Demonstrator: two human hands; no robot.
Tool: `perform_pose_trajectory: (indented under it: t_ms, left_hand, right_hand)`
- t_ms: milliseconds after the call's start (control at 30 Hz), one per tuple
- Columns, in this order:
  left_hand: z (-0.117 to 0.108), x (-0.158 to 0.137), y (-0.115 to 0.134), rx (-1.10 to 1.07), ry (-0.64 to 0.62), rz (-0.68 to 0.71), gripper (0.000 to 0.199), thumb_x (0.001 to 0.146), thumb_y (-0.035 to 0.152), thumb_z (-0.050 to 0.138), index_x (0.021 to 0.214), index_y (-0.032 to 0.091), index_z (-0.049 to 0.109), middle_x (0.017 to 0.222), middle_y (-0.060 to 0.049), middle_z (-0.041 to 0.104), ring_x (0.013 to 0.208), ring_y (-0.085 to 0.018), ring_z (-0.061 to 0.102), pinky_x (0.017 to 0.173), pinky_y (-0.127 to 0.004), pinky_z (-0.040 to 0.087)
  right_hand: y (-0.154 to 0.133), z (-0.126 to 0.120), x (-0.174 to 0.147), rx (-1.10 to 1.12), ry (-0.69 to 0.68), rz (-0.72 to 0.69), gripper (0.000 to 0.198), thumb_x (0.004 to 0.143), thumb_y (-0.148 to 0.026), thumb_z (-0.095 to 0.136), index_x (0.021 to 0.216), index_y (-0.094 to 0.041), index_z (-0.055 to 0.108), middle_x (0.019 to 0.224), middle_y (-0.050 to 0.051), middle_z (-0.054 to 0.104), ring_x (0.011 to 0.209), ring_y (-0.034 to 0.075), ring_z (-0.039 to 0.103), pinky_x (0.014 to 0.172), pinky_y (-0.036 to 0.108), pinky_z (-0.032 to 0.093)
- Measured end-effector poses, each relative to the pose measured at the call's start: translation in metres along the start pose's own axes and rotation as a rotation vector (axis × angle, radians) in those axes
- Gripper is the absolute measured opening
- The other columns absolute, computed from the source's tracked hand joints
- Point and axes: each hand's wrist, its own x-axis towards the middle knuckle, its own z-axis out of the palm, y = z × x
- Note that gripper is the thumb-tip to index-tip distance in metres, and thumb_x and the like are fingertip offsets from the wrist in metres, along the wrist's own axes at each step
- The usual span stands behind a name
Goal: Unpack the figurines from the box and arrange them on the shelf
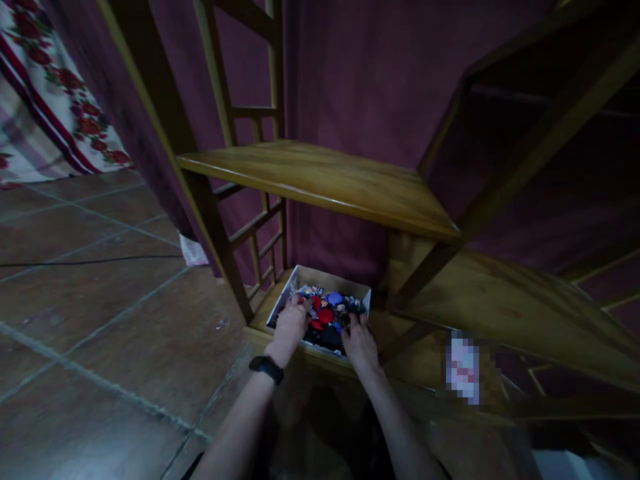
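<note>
A white cardboard box (359,291) sits on the bottom shelf, filled with many small items in red, blue, black and patterned colours. A red round piece (326,315) and a blue-purple one (334,299) stand out among them; their kind is too small to tell. My left hand (292,323), with a dark watch (267,368) on its wrist, reaches over the box's left side, fingers spread on the contents. At the right side, my right hand (361,341) rests with fingers apart on the dark items near the wall. Neither hand visibly grips anything.
Above the box juts a wooden shelf board (320,175), with the unit's upright post (200,207) on the left. A purple curtain (345,87) hangs behind. On the right lies a blurred white item (463,368). A dark cable (100,261) crosses the tiled floor (110,333).
</note>
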Motion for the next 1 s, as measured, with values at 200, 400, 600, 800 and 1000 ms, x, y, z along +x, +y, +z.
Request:
perform_pose_trajectory:
  t_ms: [200,400,600,800,1000]
  left_hand:
    - [0.001,0.003,0.007,0.001,-0.026,0.049,0.046,0.073,0.010,0.051,0.113,0.029,0.061,0.126,-0.008,0.050,0.113,-0.029,0.045,0.098,-0.046,0.031]
    - [0.004,0.007,-0.003,-0.060,-0.013,0.072,0.038,0.072,0.008,0.051,0.105,0.022,0.064,0.123,-0.008,0.052,0.115,-0.024,0.046,0.104,-0.039,0.027]
    - [0.000,0.010,-0.004,-0.201,0.007,0.009,0.034,0.073,0.007,0.051,0.101,0.022,0.064,0.121,-0.008,0.053,0.109,-0.021,0.052,0.095,-0.031,0.038]
    - [-0.006,0.010,0.008,-0.260,0.130,0.009,0.030,0.074,0.012,0.052,0.100,0.019,0.064,0.112,-0.010,0.059,0.110,-0.023,0.051,0.098,-0.036,0.036]
    - [0.013,0.012,0.040,-0.839,0.037,-0.028,0.041,0.070,0.014,0.058,0.112,0.016,0.057,0.088,-0.004,0.065,0.079,-0.016,0.060,0.075,-0.029,0.048]
  right_hand:
    - [-0.006,0.000,0.004,-0.084,0.062,0.016,0.028,0.079,-0.021,0.048,0.106,-0.021,0.050,0.112,0.013,0.049,0.098,0.026,0.057,0.073,0.033,0.046]
    - [-0.003,0.003,0.014,-0.023,0.090,0.013,0.024,0.078,-0.021,0.047,0.102,-0.021,0.051,0.110,0.012,0.050,0.104,0.027,0.051,0.079,0.036,0.043]
    - [0.003,-0.001,0.024,0.121,0.168,0.022,0.030,0.079,-0.025,0.047,0.108,-0.020,0.051,0.115,0.011,0.049,0.108,0.024,0.049,0.085,0.032,0.042]
    - [0.011,0.005,0.030,0.320,0.121,0.004,0.026,0.076,-0.023,0.050,0.100,-0.021,0.058,0.105,0.007,0.053,0.101,0.021,0.053,0.089,0.030,0.041]
    - [0.008,0.004,0.027,0.409,0.144,-0.082,0.029,0.075,-0.015,0.046,0.099,-0.021,0.061,0.101,0.006,0.054,0.098,0.020,0.054,0.091,0.032,0.041]
